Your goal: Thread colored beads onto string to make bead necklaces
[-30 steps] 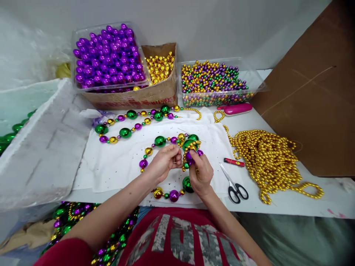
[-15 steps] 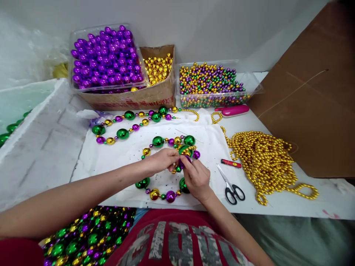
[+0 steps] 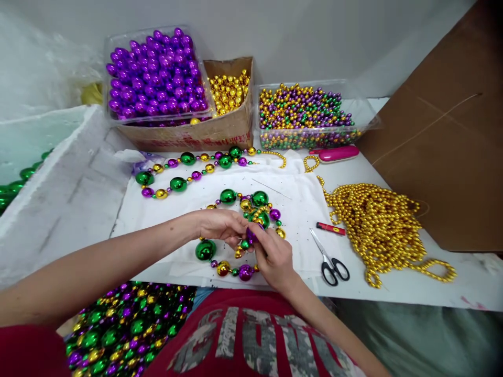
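Both my hands meet over a ring-shaped bead strand (image 3: 245, 272) of green, purple and gold balls lying on a white cloth (image 3: 181, 209). My right hand (image 3: 275, 256) pinches a purple bead (image 3: 254, 233) between thumb and finger. Against the same part of the strand, my left hand (image 3: 226, 226) has its fingers curled, with small green and gold beads hanging just below. A big green ball with a small gold loop (image 3: 259, 217) sits above the fingertips. Behind lies a second bead strand (image 3: 178, 184), which ends in a chain of small gold beads.
Black-handled scissors (image 3: 332, 269), a red lighter (image 3: 330, 229) and a heap of gold bead chains (image 3: 377, 230) lie to the right. A tub of purple beads (image 3: 157, 119), a cardboard box (image 3: 188, 139) and a tub of mixed beads (image 3: 306, 137) line the back.
The view has shifted slightly. My left hand has opened its fingers somewhat and turned more palm up. The held beads have come slightly lower and left, and the ring strand has shifted.
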Tool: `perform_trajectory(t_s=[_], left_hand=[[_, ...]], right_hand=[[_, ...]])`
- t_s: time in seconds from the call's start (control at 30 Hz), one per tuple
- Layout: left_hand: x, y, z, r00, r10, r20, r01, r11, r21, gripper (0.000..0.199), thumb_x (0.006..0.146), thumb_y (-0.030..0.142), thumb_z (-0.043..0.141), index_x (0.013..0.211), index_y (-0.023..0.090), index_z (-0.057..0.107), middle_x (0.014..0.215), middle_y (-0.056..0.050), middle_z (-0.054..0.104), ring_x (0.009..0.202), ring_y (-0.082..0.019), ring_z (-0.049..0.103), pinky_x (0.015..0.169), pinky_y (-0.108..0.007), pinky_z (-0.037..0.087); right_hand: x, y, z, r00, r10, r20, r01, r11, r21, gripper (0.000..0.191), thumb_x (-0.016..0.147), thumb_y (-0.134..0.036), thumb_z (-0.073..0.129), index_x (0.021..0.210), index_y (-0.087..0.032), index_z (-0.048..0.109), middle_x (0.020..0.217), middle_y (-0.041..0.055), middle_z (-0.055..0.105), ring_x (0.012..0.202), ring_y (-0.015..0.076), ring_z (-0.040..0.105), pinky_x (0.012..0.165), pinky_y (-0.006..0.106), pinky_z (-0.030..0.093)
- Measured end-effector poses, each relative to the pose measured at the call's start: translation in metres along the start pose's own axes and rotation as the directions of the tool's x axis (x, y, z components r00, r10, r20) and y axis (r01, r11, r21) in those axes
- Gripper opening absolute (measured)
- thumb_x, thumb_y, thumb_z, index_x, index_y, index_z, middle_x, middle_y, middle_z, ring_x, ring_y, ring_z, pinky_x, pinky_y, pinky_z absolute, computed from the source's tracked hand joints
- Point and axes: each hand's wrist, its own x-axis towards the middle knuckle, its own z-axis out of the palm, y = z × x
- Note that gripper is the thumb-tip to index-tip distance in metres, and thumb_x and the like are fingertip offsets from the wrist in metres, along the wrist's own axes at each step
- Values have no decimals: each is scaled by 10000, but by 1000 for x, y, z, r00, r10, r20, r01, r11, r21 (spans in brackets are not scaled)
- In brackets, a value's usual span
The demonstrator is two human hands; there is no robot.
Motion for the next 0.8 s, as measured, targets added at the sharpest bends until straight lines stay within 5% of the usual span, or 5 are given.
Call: perform_trajectory(t_s=[0.17,0.3,0.43,0.6,0.8], left_hand=[[-2,-14,1,997,0,-71,-8,993,-119,31,701,153,688,727,142,679,668,-34,593,508,-88,459,513,-228,382],[-4,-24,13,977,110,-184,-134,984,-120,93,733,200,677,680,135,636,635,-2,539,518,-78,414,578,-238,393],[-10,-24,29,836,438,-331,-352,891,287,194,817,284,593,680,147,603,624,10,503,564,-99,398,576,-230,335],[-23,-13,41,622,743,-246,-383,563,732,217,892,271,488,736,175,605,758,-33,552,722,-156,460,685,-265,352],[-17,-17,40,626,768,-134,-401,465,789,217,917,235,438,768,181,586,809,-47,563,758,-167,482,717,-277,343]], right_hand=[[-6,1,1,1000,-14,-20,14,1000,1,518,878,-51,435,1361,-236,445,798,51,584,669,166,546,566,283,422],[-7,4,3,999,2,-48,-2,1000,-4,498,870,-59,430,1335,-232,469,810,56,584,705,186,534,617,315,442],[-5,0,-1,993,83,-89,-93,988,-121,415,866,-119,498,1262,-240,537,829,71,528,793,229,494,672,371,452],[0,-10,-29,973,215,83,-213,977,-32,291,801,-339,662,1068,-230,632,1204,137,466,1113,318,443,862,485,449],[23,-3,-41,919,356,170,-392,876,282,271,913,-230,485,1162,-252,588,1144,84,542,1031,213,541,858,365,463]])
